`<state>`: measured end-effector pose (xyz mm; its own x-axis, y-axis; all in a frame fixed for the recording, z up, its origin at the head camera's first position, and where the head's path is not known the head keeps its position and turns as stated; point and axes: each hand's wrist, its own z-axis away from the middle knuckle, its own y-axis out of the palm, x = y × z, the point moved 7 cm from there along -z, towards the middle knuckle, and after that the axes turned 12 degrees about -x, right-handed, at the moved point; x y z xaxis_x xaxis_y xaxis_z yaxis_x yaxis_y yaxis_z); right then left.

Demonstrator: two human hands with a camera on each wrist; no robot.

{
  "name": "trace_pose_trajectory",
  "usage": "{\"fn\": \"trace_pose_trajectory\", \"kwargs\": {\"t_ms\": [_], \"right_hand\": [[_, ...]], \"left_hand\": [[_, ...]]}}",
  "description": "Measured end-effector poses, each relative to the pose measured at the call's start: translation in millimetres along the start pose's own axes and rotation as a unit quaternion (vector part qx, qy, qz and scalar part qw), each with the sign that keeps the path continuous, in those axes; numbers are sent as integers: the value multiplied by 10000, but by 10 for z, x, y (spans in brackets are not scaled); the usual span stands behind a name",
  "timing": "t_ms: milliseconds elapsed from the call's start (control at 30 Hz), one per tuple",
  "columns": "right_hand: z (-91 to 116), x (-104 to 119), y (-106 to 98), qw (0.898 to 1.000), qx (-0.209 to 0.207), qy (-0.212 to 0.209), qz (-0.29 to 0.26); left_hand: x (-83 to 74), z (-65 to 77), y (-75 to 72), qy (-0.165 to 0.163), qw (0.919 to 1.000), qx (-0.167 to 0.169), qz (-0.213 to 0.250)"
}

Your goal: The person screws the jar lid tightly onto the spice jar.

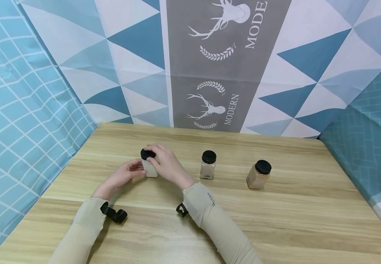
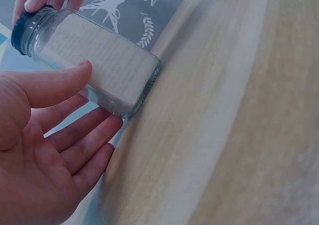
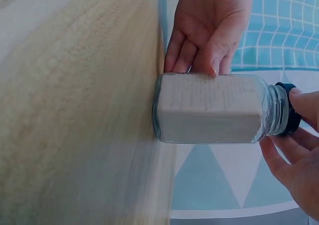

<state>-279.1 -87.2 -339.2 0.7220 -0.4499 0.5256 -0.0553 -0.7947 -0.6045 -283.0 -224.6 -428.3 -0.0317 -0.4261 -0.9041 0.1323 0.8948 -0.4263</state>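
A square glass jar (image 1: 150, 169) with a black lid (image 3: 285, 108) and pale powder-like contents stands upright on the table at left. My right hand (image 1: 168, 165) grips its lid from above, thumb and fingers around the rim. Beside the jar's left side, my left hand (image 1: 126, 173) has its thumb and loosely extended fingers at the glass. In the left wrist view, the thumb (image 2: 62, 84) overlaps the jar's lower body, and some fingers reach toward its base. Whether the left hand bears on the glass is hard to tell.
A second black-lidded jar (image 1: 207, 169) stands right of the hands. Farther right is a third jar (image 1: 257, 179) with tan contents. The wooden table (image 1: 296, 220) meets patterned cloth walls (image 1: 137, 88) at the back and sides. Both wrists wear black straps.
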Motion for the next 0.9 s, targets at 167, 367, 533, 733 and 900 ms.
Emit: {"fn": "trace_pose_trajectory", "kwargs": {"t_ms": [167,367,533,733,900], "right_hand": [[19,8,5,10000,74,-1,26],[28,-30,11,9996,46,256,92],[38,-40,-9,9993,-17,249,292],[75,-47,-54,9991,-145,181,366],[98,-60,-68,9988,-232,198,384]], "left_hand": [[12,17,-3,-46,10000,27,33],[1,18,1,-52,10000,37,-12],[-9,7,-1,-65,10000,26,-23],[-16,2,-3,-6,10000,14,28],[-23,9,-8,12,10000,-10,32]]}}
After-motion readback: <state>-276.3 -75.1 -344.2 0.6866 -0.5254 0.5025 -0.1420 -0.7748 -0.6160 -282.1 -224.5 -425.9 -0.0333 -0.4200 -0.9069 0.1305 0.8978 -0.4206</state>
